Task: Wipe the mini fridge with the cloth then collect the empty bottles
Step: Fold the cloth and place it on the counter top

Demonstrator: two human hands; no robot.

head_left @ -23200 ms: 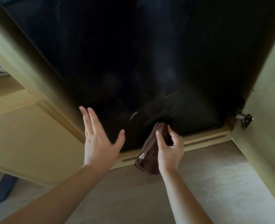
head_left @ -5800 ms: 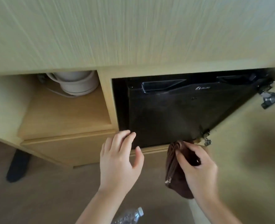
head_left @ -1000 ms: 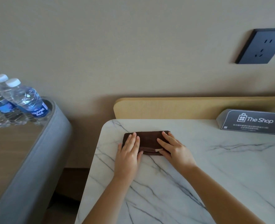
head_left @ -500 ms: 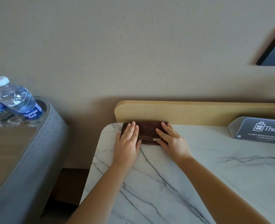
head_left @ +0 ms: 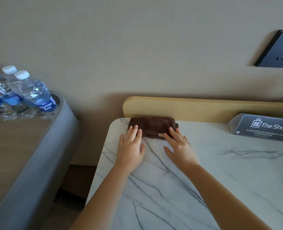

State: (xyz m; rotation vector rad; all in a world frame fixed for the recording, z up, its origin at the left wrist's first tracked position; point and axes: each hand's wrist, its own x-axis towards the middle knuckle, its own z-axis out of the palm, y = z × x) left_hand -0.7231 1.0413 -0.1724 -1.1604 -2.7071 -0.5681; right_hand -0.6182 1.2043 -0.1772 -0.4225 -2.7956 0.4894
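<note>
On the marble-patterned table top [head_left: 203,188], at its far left corner, lies the brown cloth [head_left: 152,125], folded into a flat oblong. Its far edge sits against the low wooden upstand [head_left: 195,108] that runs along the back of the table. A small pale tag shows at the cloth's near edge.

Both hands lie palm down on the table with fingers extended and spread. The left hand [head_left: 130,146] has its fingertips resting on the near left end of the cloth; the right hand [head_left: 179,146] has its fingertips touching the near right end, beside the tag. Neither hand is closed around anything; the cloth is pressed flat or merely touched, not gripped. Forearms are bare and reach in from the lower edge of the view.

To the right, a dark card stand [head_left: 262,127] printed "The Shop" stands on the table against the upstand, well apart from the cloth. Above it, a dark wall socket [head_left: 276,50] is mounted on the beige wall [head_left: 120,47].

To the left, separated from the table by a gap, stands a grey-rimmed side unit [head_left: 37,160] with a wood-toned top. Three water bottles [head_left: 32,93] with white caps and blue labels stand upright close together at its far end. Whether they hold water cannot be told with certainty. The mini fridge is out of view.
</note>
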